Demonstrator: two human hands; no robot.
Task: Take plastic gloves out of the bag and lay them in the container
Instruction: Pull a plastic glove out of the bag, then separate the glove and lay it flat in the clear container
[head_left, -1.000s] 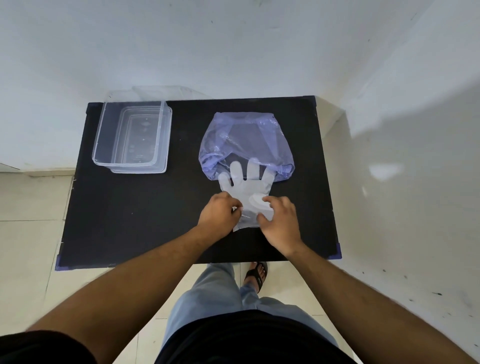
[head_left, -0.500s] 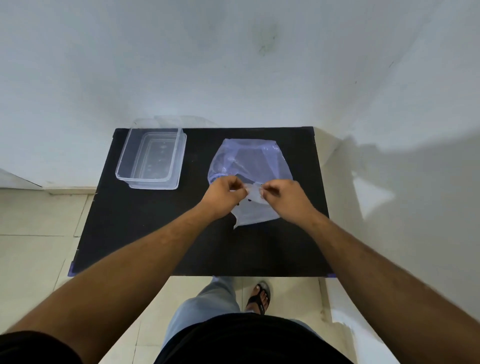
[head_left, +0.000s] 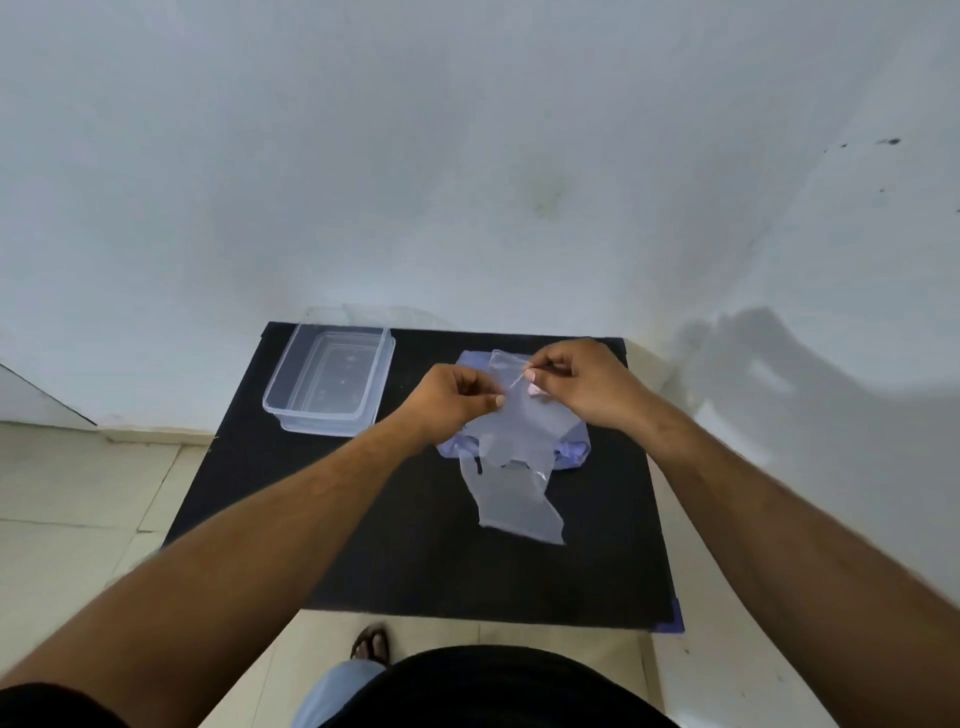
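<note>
Head view: glove held up over the desk, container not yet filled.
Left hand and right hand each pinch the cuff of a glove above the bag. It hangs lengthwise, fingers down. Another glove lies beside the bag. Container appears empty; placing remains.

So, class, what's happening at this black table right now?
A person stands at the black table and pinches the cuff of a clear plastic glove with the left hand and right hand, lifting it above the bluish bag. Another clear glove lies on the table below. The clear container to the left looks empty, so nothing is packed yet.
</note>
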